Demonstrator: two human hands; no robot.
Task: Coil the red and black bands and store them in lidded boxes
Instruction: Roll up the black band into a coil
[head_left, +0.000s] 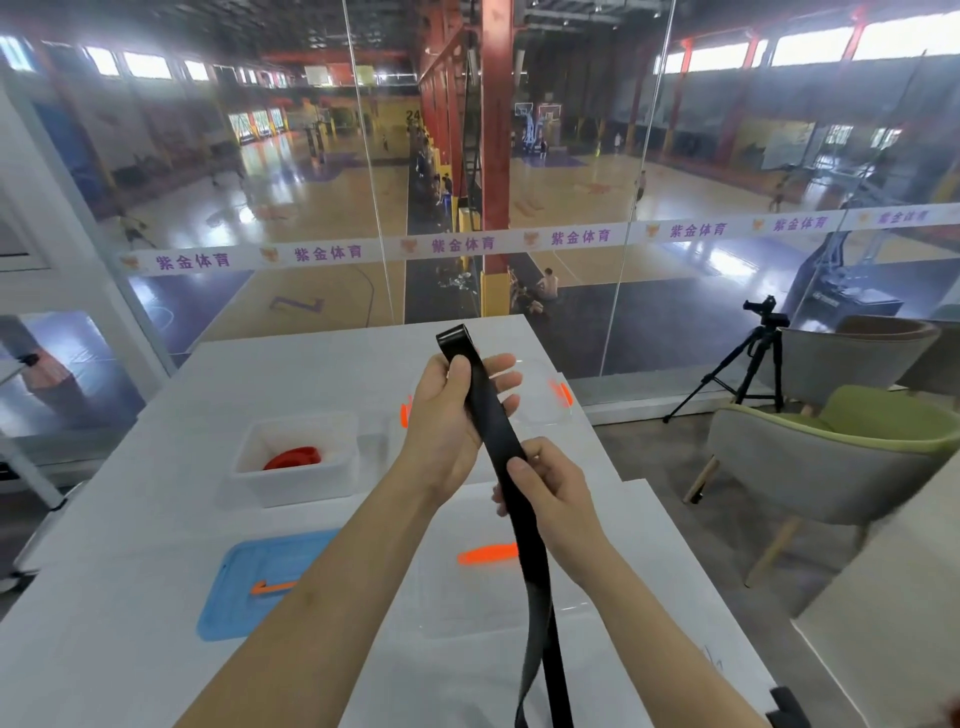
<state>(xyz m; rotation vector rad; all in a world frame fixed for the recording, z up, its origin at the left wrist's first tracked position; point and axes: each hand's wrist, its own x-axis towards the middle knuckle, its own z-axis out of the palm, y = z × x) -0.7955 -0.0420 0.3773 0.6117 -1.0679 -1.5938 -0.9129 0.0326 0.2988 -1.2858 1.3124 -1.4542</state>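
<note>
A long black band (491, 415) is held up over the white table (156, 519). My left hand (447, 421) grips its folded upper end, thumb on top. My right hand (540, 483) pinches the band lower down, and the rest hangs down past the table's near edge. The red band (293, 457) lies coiled inside an open white box (296, 480) at the left. A clear box with orange clips (545, 400) stands behind my hands, partly hidden. A blue lid (244, 587) with an orange latch and a clear lid (467, 597) with an orange latch lie flat near me.
A glass wall runs along the table's far edge, with a sports hall below. To the right stand a black tripod (748, 374), a green and grey armchair (841, 457) and another white surface (893, 623).
</note>
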